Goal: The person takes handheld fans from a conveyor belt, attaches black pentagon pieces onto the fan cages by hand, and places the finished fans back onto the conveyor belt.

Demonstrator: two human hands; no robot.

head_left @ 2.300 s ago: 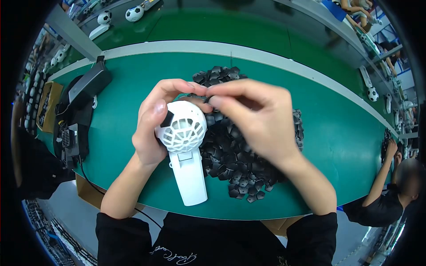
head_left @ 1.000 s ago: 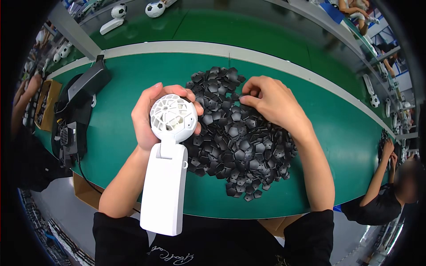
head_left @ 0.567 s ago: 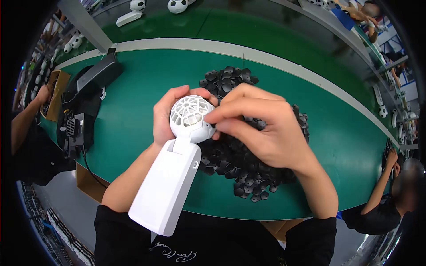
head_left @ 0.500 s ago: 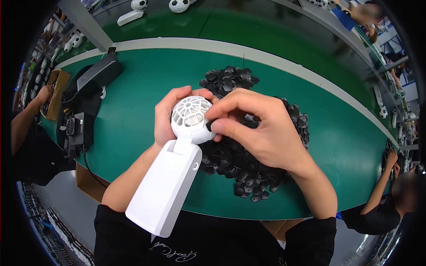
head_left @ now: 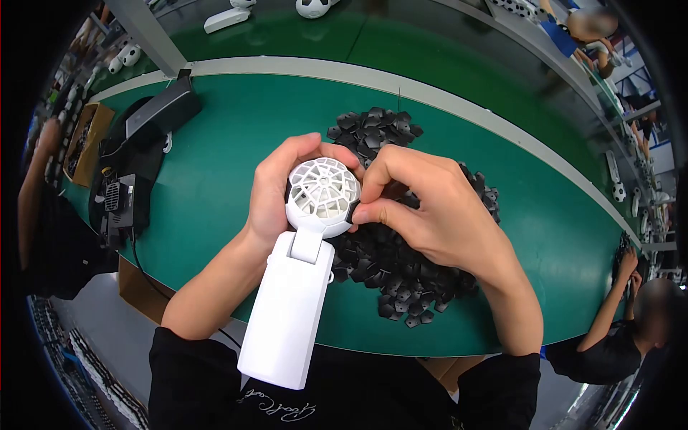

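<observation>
A white handheld fan (head_left: 287, 312) with a round, football-like grille head hangs handle-down toward my chest. My left hand (head_left: 274, 188) is wrapped round the left and far side of the head, holding it from behind. Against the head's right side sits a black pentagon piece (head_left: 352, 212), pinched between thumb and forefinger of my right hand (head_left: 441, 208). It touches the white shell; whether it is seated there cannot be seen. Beneath and beyond my right hand lies a heap of loose black pentagon pieces (head_left: 408, 297), partly hidden by that hand.
On the green table (head_left: 222, 143), a black device with a cable (head_left: 125, 208) and a dark grey box-like unit (head_left: 165, 107) stand at the left. A cardboard box (head_left: 87, 147) is beyond them. Co-workers sit at both sides. More white fans (head_left: 228, 20) lie behind the rail.
The fan has turned more upright and shifted slightly right, its grille facing me more. My right hand keeps its pinch at the head's right side. The left co-worker's hand has moved up.
</observation>
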